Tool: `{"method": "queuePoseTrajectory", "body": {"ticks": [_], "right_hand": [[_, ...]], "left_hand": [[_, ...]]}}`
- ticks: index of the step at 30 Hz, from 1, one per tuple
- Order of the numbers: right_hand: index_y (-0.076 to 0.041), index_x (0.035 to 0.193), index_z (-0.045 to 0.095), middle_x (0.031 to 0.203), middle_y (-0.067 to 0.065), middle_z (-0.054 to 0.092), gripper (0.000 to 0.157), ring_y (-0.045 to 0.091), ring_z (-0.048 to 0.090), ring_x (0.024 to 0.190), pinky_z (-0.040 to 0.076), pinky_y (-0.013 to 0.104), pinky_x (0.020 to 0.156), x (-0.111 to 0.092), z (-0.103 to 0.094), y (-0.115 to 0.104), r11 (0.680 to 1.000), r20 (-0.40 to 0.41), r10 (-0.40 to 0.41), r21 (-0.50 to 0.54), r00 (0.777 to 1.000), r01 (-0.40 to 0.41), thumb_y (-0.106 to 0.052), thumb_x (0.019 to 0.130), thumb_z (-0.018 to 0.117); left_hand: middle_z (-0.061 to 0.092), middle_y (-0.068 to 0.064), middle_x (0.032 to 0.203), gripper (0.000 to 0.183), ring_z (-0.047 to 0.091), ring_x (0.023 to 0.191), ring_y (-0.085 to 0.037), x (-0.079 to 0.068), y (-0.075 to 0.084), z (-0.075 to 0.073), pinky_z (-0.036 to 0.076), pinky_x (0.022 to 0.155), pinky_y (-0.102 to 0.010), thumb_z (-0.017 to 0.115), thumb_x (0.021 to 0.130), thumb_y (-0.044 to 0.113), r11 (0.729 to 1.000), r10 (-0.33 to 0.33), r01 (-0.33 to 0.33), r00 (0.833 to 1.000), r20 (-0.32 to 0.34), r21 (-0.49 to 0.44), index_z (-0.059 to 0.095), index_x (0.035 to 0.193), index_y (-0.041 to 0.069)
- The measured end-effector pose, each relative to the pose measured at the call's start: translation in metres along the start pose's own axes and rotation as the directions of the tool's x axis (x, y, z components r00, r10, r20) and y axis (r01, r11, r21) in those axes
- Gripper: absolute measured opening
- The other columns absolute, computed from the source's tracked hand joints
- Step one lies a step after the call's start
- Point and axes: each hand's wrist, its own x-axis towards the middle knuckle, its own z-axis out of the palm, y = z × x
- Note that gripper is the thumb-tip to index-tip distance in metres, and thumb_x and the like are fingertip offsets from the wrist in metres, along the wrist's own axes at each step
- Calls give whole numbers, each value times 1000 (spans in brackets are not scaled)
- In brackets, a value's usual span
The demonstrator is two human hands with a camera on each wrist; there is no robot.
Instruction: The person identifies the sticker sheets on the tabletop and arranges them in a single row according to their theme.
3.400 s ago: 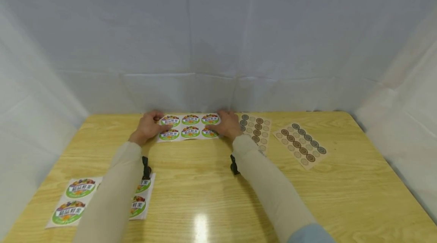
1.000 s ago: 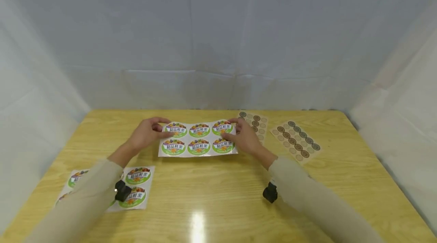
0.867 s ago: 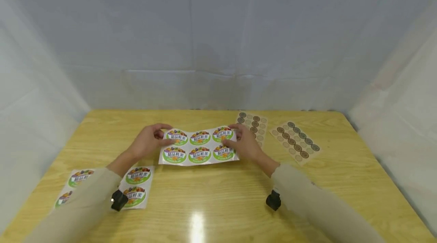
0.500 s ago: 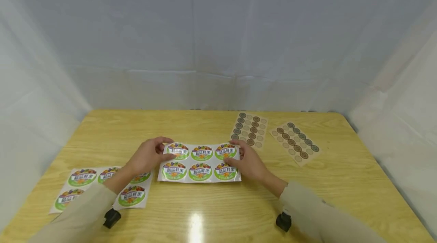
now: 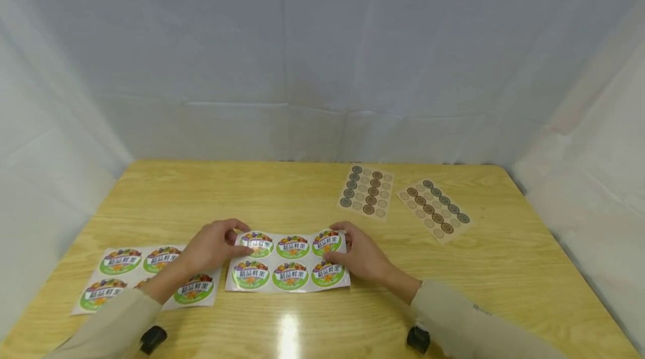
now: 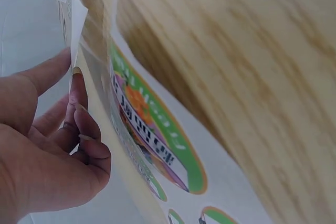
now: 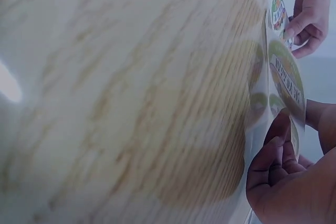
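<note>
Both hands hold a white sheet of oval fruit stickers (image 5: 290, 248) in front of the person, over the middle of the table. My left hand (image 5: 214, 242) pinches its left edge, thumb on the printed face and fingers behind. Its right edge is pinched the same way by my right hand (image 5: 361, 252). The sheet bows slightly between them, its lower edge close over the table. In the right wrist view, the held sheet (image 7: 286, 74) stands tilted above its reflection. A second sheet of the same stickers (image 5: 121, 261) lies at the left, partly hidden beneath the left forearm.
Two brown sheets of small round stickers lie toward the back right: one sheet (image 5: 366, 191) fairly straight, the other sheet (image 5: 434, 210) turned at an angle. The wooden table (image 5: 484, 292) ends at a white cloth backdrop (image 5: 322, 68), with cloth at both sides too.
Both hands have taken up the sticker sheet from the table's back edge and brought it toward the person. It has lately shifted slightly left. The other sheets stay put.
</note>
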Motion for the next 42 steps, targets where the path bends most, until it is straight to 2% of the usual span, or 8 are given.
{"method": "queuePoseTrajectory", "body": {"ticks": [5, 13, 19, 22, 30, 36, 42], "right_hand": [[3, 136, 42, 90, 7, 66, 61, 17, 66, 71, 54, 30, 60, -1, 6, -1, 1000, 14, -5, -2, 1000, 5, -14, 86, 72], [4, 136, 42, 91, 8, 65, 61, 17, 65, 71, 54, 30, 60, -3, 6, 2, 1000, 14, -11, -21, 1000, 11, -15, 86, 72], [2, 132, 48, 87, 4, 62, 55, 13, 59, 68, 49, 27, 58, -4, 6, 2, 990, -13, -42, -134, 999, 40, -19, 87, 72], [2, 131, 49, 87, 4, 61, 54, 13, 58, 69, 49, 27, 59, -4, 5, 2, 988, -14, -38, -147, 999, 36, -20, 87, 72], [3, 131, 49, 96, 7, 62, 48, 13, 62, 71, 52, 28, 62, -3, 3, 0, 993, 17, -28, -117, 999, 30, -22, 92, 65], [5, 133, 47, 104, 10, 59, 51, 13, 60, 78, 51, 28, 69, -3, -2, -4, 980, 42, -36, -197, 998, 43, -23, 93, 64], [6, 133, 47, 107, 11, 54, 52, 15, 53, 84, 48, 29, 72, -4, -3, -6, 946, 56, -58, -316, 997, 73, -22, 92, 64]], "left_hand": [[50, -1, 73, 48, 40, 57, -14, -7, -4, -1, 34, 50, -27, 77, 82, 30, 1000, -14, 14, 1000, -11, 15, 62, 117, 2], [50, 0, 75, 49, 41, 58, -14, -12, -7, 0, 34, 49, -26, 76, 81, 34, 1000, 8, -7, 1000, -15, 25, 62, 116, 3], [52, 2, 75, 47, 43, 59, -13, -12, -10, 1, 36, 51, -27, 77, 80, 34, 993, 30, -26, 999, -30, 118, 65, 113, 4], [53, 3, 74, 47, 44, 59, -13, -11, -12, 2, 37, 51, -27, 77, 80, 35, 991, 38, -34, 999, -30, 129, 65, 113, 3], [53, 6, 71, 43, 43, 59, -9, -13, -13, 2, 38, 54, -26, 78, 78, 35, 976, 119, -104, 991, -63, 192, 69, 106, 4], [53, 6, 74, 40, 47, 67, -11, -13, -11, 2, 40, 60, -30, 79, 78, 35, 965, 129, -109, 989, -71, 239, 70, 104, 6], [55, 4, 80, 40, 49, 78, -18, -14, -10, 2, 41, 64, -34, 78, 78, 38, 950, 115, -89, 991, -70, 301, 69, 105, 9]]}}
